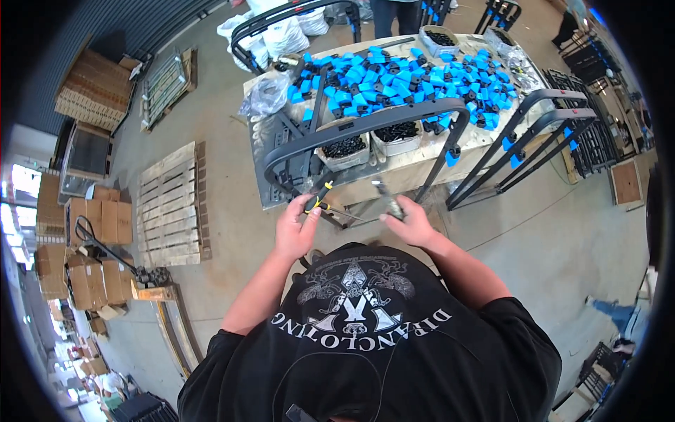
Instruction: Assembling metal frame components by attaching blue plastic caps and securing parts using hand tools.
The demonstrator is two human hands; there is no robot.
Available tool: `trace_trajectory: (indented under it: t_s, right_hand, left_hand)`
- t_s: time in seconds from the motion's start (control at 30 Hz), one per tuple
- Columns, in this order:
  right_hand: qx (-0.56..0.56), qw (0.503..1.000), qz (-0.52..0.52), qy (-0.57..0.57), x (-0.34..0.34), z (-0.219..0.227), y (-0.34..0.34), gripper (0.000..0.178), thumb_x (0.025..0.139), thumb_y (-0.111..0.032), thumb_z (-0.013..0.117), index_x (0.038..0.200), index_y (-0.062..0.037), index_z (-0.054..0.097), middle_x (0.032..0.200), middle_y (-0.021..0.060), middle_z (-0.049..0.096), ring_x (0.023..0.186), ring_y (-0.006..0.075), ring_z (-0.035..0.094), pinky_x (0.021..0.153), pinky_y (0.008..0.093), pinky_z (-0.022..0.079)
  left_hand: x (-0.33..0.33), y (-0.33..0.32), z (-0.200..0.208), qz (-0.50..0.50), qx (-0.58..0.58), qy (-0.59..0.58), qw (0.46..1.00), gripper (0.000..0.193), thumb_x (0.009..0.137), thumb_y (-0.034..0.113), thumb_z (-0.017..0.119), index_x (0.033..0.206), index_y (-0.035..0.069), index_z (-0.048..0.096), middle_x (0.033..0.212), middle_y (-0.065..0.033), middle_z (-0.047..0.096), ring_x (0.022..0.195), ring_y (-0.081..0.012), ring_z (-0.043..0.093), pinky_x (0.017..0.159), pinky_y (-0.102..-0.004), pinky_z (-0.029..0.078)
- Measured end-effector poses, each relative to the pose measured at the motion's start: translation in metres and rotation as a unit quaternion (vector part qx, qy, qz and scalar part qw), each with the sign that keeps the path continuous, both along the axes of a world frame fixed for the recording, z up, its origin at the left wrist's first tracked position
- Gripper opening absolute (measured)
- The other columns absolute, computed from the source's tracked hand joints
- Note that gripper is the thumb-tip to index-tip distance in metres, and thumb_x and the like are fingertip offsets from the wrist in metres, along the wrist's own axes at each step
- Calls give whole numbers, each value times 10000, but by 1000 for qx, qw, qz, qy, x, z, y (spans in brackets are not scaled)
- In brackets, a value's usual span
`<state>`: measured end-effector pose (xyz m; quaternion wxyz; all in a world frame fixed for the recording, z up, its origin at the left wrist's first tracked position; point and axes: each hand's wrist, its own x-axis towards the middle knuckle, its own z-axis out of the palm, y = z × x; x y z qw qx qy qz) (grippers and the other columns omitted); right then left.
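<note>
My left hand (295, 228) grips a screwdriver with a black and yellow handle (318, 199), its thin shaft pointing right toward my other hand. My right hand (410, 224) is closed on a small grey metal part (391, 202). Both hands are raised just below a dark curved tube frame (365, 124) that arches over the near edge of the worktable (394, 172). A blue clip (452, 156) sits on the frame's right leg.
Many blue plastic clips (401, 77) cover the tabletop, with white tubs of black parts (342, 148) at its near edge. More tube frames (534, 133) lean at the right. A wooden pallet (169, 207), cardboard boxes (84, 239) and a pallet jack (112, 253) stand at the left.
</note>
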<state>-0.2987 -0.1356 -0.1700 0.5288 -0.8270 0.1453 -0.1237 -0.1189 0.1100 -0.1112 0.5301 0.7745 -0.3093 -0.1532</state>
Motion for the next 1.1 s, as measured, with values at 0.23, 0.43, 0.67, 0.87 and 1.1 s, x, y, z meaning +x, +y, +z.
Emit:
trace_trajectory:
  t_s: [0.23,0.43,0.67,0.87,1.1]
  right_hand:
    - [190,973,-64,113,-26,-35,10,110,923,-114,604,1002,-39,591,808,1,571,736,103,499,702,281,457]
    - [144,978,-62,140,-15,-51,41,154,931,-142,566,1032,-31,600,857,51,608,794,141,556,750,311,480]
    - [42,983,-16,176,-2,-35,81,236,927,-198,598,1070,-11,612,891,134,656,839,221,628,812,355,505]
    - [10,972,-42,231,-4,-29,110,259,914,-214,603,1069,-8,629,873,159,679,816,272,662,778,364,516]
    - [52,953,-56,295,-5,-35,135,272,901,-222,611,1075,-17,654,849,152,678,805,254,657,771,376,518]
  left_hand:
    - [32,101,-39,95,26,51,994,215,984,120,633,1175,24,606,987,-41,689,867,-114,623,814,-292,515]
    - [61,116,-85,242,-159,262,921,137,1011,145,600,1110,62,552,863,-30,607,758,-121,591,702,-302,519]
    - [82,79,-114,235,-205,342,886,127,1017,177,581,1022,66,518,798,-16,561,633,-93,489,522,-254,407]
    - [89,86,-128,205,-229,411,858,109,1006,169,556,1057,74,537,853,-33,579,711,-112,522,597,-286,435]
    - [116,103,-141,95,-240,371,892,213,989,150,518,1177,65,569,1159,-109,666,959,-156,605,894,-330,472]
